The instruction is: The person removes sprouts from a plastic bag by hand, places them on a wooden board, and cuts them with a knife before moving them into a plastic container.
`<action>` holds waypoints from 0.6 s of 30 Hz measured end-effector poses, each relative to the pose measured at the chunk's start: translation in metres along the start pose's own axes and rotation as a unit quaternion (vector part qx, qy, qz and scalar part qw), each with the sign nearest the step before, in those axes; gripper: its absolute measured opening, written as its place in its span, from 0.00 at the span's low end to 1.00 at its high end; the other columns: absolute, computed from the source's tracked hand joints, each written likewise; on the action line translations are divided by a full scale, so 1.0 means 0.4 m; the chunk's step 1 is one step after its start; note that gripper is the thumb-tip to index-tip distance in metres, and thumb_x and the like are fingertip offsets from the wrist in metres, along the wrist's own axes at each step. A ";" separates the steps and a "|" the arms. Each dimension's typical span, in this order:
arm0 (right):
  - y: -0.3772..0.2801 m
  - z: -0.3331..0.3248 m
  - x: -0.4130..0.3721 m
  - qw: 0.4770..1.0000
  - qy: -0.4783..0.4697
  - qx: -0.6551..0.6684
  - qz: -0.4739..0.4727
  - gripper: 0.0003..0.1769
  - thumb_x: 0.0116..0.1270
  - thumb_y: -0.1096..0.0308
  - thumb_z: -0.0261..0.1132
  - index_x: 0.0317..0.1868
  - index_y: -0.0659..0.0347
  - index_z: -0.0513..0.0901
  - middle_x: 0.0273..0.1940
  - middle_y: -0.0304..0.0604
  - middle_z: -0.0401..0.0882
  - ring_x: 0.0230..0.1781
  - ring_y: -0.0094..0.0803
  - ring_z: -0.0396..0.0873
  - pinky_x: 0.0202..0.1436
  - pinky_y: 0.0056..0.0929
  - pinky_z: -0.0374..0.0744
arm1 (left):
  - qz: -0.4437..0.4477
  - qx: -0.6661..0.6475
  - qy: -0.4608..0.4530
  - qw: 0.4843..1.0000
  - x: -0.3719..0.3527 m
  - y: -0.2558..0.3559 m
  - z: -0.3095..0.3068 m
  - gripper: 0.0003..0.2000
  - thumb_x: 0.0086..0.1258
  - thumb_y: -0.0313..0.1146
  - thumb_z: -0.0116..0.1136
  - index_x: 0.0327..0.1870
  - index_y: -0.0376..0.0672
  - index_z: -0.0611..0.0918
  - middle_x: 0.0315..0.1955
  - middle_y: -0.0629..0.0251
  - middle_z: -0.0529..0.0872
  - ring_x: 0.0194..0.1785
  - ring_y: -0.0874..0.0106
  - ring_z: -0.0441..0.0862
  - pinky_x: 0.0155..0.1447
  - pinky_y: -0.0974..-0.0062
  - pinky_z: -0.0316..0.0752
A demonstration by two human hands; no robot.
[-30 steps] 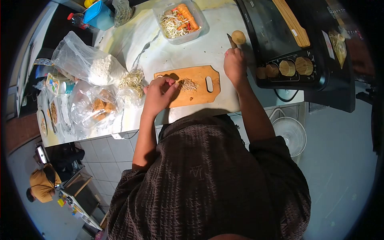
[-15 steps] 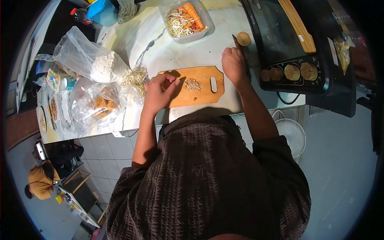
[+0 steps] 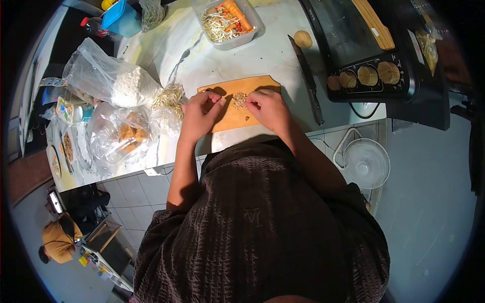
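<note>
Over the left end of a wooden cutting board (image 3: pixel 227 122), my left hand (image 3: pixel 203 116) has its thumb and fingers pinched together; whatever is between them is too small to make out. My right hand (image 3: pixel 271 112) covers the board's right side, fingertips closed at the edge of a small pile of chopped pale bits (image 3: pixel 238 100). What those fingers grip, if anything, is hidden. One small brown piece (image 3: pixel 247 118) lies below the pile. To the right of the board, a dark knife (image 3: pixel 308 81) rests on the counter, untouched, with a round tan item (image 3: pixel 303 39) near its tip.
A plastic container (image 3: pixel 230 43) of bean sprouts and carrots stands at the back. Plastic bags (image 3: pixel 108 70) of food crowd the left side, beside loose sprouts (image 3: pixel 169 98). An oven-like appliance (image 3: pixel 353 76) with wooden knobs is on the right. Another person (image 3: pixel 61 240) is at lower left.
My right hand has let go of the knife, which now lies on the counter, and has moved left onto the cutting board. My left hand stays nearly in place.
</note>
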State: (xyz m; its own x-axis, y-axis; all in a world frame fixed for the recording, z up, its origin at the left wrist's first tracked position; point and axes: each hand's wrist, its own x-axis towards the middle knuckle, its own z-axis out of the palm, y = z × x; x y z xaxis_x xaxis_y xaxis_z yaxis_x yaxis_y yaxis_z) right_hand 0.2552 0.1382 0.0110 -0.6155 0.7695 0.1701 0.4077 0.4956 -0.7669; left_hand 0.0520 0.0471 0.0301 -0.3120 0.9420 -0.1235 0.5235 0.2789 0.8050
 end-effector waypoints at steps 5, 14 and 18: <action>-0.001 0.002 -0.009 0.999 0.016 0.031 -0.016 0.02 0.59 0.72 0.68 0.33 0.59 0.85 0.30 0.48 0.82 0.33 0.49 0.82 0.39 0.42 0.79 | 0.003 0.006 -0.009 1.000 0.000 -0.005 -0.002 0.11 0.67 0.40 0.67 0.41 0.43 0.85 0.36 0.67 0.87 0.45 0.67 0.82 0.57 0.66 0.62; 0.041 -0.074 -0.029 0.992 0.066 0.028 0.099 0.08 0.62 0.65 0.70 0.36 0.61 0.86 0.32 0.50 0.86 0.34 0.46 0.85 0.38 0.39 0.80 | 0.026 0.001 -0.001 1.000 0.002 -0.009 -0.009 0.12 0.66 0.40 0.67 0.40 0.41 0.85 0.35 0.65 0.87 0.43 0.67 0.82 0.57 0.66 0.63; 0.141 -0.116 -0.033 0.955 0.148 -0.155 0.204 0.11 0.63 0.61 0.69 0.39 0.60 0.86 0.32 0.50 0.86 0.35 0.48 0.85 0.41 0.44 0.81 | 0.034 -0.007 0.001 0.999 0.001 -0.007 -0.012 0.11 0.66 0.40 0.68 0.39 0.41 0.85 0.34 0.66 0.87 0.39 0.68 0.82 0.52 0.69 0.66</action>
State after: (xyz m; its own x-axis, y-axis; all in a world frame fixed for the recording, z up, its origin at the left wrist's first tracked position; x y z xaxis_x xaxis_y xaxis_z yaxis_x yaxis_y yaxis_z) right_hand 0.3176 0.1748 -0.0058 -0.1632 0.9816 0.0995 0.7810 0.1901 -0.5949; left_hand 0.0466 0.0456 0.0306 -0.2768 0.9585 -0.0675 0.5329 0.2116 0.8193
